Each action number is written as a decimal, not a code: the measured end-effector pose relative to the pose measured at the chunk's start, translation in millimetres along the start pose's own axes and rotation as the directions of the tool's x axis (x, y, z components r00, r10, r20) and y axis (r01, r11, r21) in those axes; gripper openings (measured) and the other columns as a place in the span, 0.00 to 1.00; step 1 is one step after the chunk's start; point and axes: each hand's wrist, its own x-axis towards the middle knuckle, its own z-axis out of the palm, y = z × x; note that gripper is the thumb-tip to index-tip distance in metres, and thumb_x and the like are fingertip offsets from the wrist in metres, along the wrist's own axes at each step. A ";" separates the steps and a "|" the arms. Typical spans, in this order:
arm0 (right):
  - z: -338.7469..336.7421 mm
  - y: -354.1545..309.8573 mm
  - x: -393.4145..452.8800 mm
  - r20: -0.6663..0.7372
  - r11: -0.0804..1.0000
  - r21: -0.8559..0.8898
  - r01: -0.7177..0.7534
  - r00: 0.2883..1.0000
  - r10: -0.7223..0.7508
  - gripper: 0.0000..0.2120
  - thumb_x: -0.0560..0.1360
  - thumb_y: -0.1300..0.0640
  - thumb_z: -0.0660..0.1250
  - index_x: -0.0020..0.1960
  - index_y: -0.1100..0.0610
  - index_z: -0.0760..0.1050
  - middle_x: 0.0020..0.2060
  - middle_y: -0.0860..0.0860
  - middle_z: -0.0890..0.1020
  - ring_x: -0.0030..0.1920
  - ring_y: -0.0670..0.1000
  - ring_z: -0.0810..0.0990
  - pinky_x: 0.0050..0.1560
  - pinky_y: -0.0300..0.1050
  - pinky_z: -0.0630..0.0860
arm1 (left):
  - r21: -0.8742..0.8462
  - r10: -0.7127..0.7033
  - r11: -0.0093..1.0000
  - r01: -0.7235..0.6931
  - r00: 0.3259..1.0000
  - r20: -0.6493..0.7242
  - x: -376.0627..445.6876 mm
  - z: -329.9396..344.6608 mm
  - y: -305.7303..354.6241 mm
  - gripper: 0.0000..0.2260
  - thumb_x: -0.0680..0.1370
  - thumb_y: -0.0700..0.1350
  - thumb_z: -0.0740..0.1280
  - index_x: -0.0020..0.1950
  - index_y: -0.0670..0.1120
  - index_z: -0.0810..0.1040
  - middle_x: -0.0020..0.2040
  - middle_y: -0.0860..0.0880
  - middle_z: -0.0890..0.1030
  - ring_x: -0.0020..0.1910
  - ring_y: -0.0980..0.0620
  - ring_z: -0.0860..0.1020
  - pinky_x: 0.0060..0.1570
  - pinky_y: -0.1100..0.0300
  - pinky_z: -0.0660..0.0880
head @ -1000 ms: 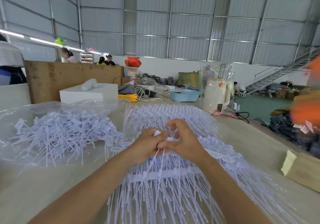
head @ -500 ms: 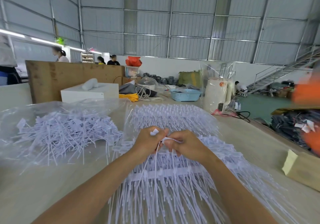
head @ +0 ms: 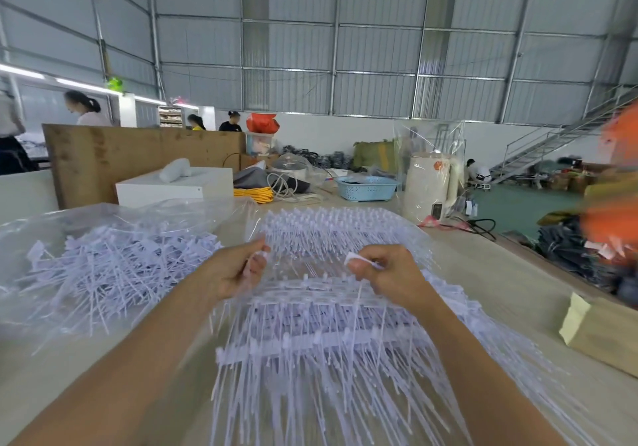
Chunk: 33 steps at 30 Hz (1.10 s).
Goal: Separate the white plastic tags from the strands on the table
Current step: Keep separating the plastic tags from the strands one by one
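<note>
Corrugated metal walls rose behind a long pale surface (head: 483, 273) in a warehouse, with people working at 10 and 11 o'clock in the distance. Across the centre of that surface lay a wide mass of white strands (head: 328, 359), many joined along runner bars, fanning out toward 6 o'clock. At 9 o'clock, a clear plastic bag (head: 51, 238) was spread open with a loose pile of separated tags (head: 114, 273) lying on it.

Both hands hovered above the mass, apart from each other. The left hand (head: 234, 269) had its grip pinched on a small white piece at its fingertips; exactly what that piece was could not be told. The right hand (head: 390, 273) pinched a white tag (head: 355, 259) between thumb and fingers, a thin strand trailing down from it toward the mass.

Judging by the piles, the job looked partly done: a fair heap had been sorted at 9 o'clock, yet the unsorted mass at centre seemed larger, so much pulling apart remained. A blue basket (head: 367, 188) and a cream kettle (head: 429, 186) stood at 1 o'clock, away from the work.
</note>
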 end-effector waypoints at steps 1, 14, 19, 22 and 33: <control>-2.1 -1.0 -0.7 -0.006 0.998 0.064 -0.010 1.000 0.010 0.13 0.75 0.59 0.68 0.31 0.56 0.78 0.24 0.45 0.75 0.22 0.42 0.69 0.29 0.37 0.69 | -0.091 0.075 0.993 -0.075 0.997 -0.004 2.8 -5.9 2.8 0.12 0.81 0.49 0.59 0.41 0.44 0.70 0.20 0.52 0.68 0.15 0.60 0.66 0.14 0.71 0.62; 20.9 -31.6 -4.0 0.243 0.994 0.105 0.029 0.969 -0.054 0.00 0.76 0.63 0.65 0.47 0.60 0.75 0.37 0.52 0.81 0.37 0.46 0.80 0.45 0.43 0.77 | 0.303 0.139 0.932 -0.198 0.968 0.207 -4.8 63.5 -50.7 0.24 0.79 0.61 0.55 0.45 0.41 0.75 0.26 0.46 0.74 0.19 0.57 0.70 0.16 0.70 0.61; 15.6 -24.4 -4.5 0.249 0.999 0.035 -0.020 0.969 0.011 0.09 0.76 0.62 0.66 0.54 0.55 0.71 0.40 0.54 0.79 0.39 0.50 0.79 0.50 0.49 0.75 | 0.297 0.065 0.939 -0.175 0.936 0.346 -5.9 66.5 -52.2 0.35 0.74 0.70 0.47 0.47 0.39 0.75 0.30 0.46 0.71 0.20 0.55 0.65 0.20 0.68 0.57; 18.0 -20.5 -3.5 0.171 0.999 -0.010 0.030 0.985 -0.028 0.13 0.71 0.64 0.72 0.50 0.56 0.71 0.37 0.54 0.76 0.36 0.46 0.74 0.44 0.44 0.73 | 0.371 0.174 0.881 -0.292 0.932 0.320 -8.0 67.2 -56.2 0.20 0.77 0.59 0.61 0.46 0.40 0.76 0.27 0.50 0.71 0.22 0.57 0.67 0.21 0.67 0.61; 9.8 -12.5 -0.2 0.252 0.990 -0.137 0.025 0.968 0.011 0.10 0.75 0.57 0.68 0.36 0.58 0.77 0.30 0.50 0.75 0.30 0.44 0.72 0.35 0.37 0.68 | 0.436 0.438 0.770 -0.466 0.883 0.169 -5.3 64.4 -61.0 0.12 0.78 0.45 0.67 0.35 0.43 0.74 0.22 0.51 0.70 0.20 0.56 0.65 0.21 0.67 0.62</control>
